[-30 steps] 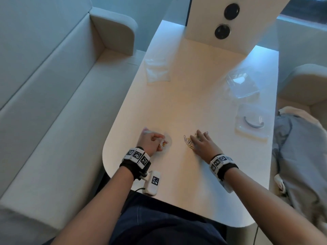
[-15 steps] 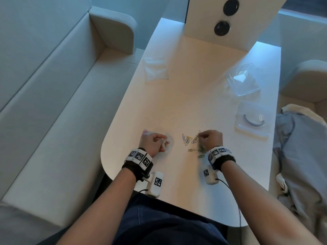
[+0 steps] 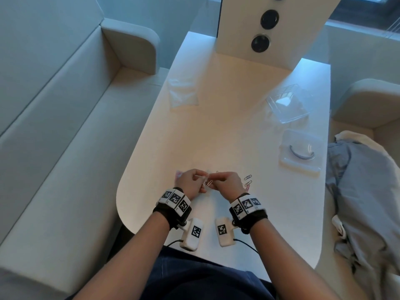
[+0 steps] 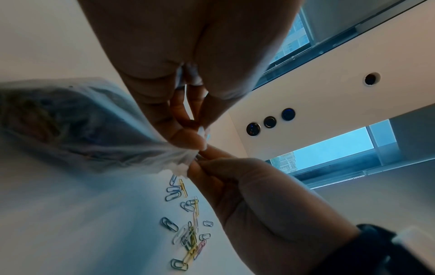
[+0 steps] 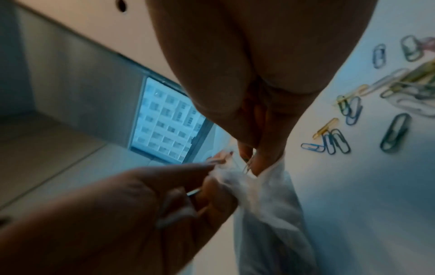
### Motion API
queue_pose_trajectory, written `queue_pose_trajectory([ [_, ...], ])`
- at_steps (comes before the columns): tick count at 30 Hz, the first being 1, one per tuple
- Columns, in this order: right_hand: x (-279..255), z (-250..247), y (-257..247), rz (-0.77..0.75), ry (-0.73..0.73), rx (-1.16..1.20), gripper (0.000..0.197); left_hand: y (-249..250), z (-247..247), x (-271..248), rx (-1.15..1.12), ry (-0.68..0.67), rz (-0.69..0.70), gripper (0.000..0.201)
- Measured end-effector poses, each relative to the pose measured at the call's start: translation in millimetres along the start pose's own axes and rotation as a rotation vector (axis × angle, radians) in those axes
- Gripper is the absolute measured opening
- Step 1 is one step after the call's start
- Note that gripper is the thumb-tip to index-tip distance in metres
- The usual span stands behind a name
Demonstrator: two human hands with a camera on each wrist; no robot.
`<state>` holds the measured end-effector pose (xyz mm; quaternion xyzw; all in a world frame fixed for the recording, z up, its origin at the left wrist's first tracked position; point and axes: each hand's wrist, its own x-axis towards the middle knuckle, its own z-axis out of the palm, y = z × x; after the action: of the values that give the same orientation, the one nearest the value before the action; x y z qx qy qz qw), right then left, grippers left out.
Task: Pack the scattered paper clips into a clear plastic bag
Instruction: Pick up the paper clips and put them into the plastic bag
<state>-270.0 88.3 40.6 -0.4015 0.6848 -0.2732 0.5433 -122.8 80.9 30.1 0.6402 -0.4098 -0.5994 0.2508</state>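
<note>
Head view: left hand [image 3: 190, 184] and right hand [image 3: 226, 184] meet over the table's [image 3: 216, 131] near edge. Left wrist view: left fingers pinch the clear plastic bag [image 4: 94, 130] at its mouth; limp, slippery film, best held by the rim. Right wrist view: right fingertips [image 5: 256, 165] pinch a clip at the bag mouth; loose paper clips [image 5: 341, 134], light, lie on the table beside it.

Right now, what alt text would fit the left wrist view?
The left hand pinches the mouth of a clear plastic bag while the right hand brings its fingertips to the opening. Coloured paper clips lie scattered on the white table below.
</note>
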Motion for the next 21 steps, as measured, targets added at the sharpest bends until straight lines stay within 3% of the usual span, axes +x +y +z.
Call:
queue_pose_trajectory([
  [5, -7.5, 4.2, -11.4, -0.289, 0.002, -0.501, 0.012, 2.7, -3.0, -5.7, -0.015, -0.011, -0.006, 0.017],
  [8, -7.2, -2.8, -15.2, -0.302, 0.032, -0.510, 0.013, 10.1, -6.8, -13.5, -0.030, -0.011, 0.002, 0.016],
  [11, -2.8, -28.0, -5.4, -0.216, 0.267, -0.455, 0.014, 11.6, -14.4, -15.4, -0.039, 0.011, -0.007, 0.014],
  [12, -1.6, -38.2, 1.9, -0.150, 0.327, -0.514, 0.021, 12.2, -17.3, -15.9, -0.039, 0.015, -0.012, 0.013],
  [14, 1.3, -56.1, 26.8, 0.072, 0.311, -0.681, 0.058, 12.4, -23.6, -16.0, -0.054, 0.015, -0.025, 0.011],
  [16, 1.9, -63.1, 55.8, 0.266, 0.238, -0.669, 0.101, 12.6, -28.2, -17.0, -0.089, 0.009, -0.043, 0.010],
  [17, 0.7, -62.3, 68.6, 0.302, 0.217, -0.614, 0.111, 12.1, -30.1, -17.0, -0.092, 0.011, -0.042, 0.010],
  [21, 0.0, -44.6, 87.5, 0.192, 0.314, -0.535, 0.114, 7.5, -35.2, -14.9, -0.075, 0.019, -0.034, 0.011],
])
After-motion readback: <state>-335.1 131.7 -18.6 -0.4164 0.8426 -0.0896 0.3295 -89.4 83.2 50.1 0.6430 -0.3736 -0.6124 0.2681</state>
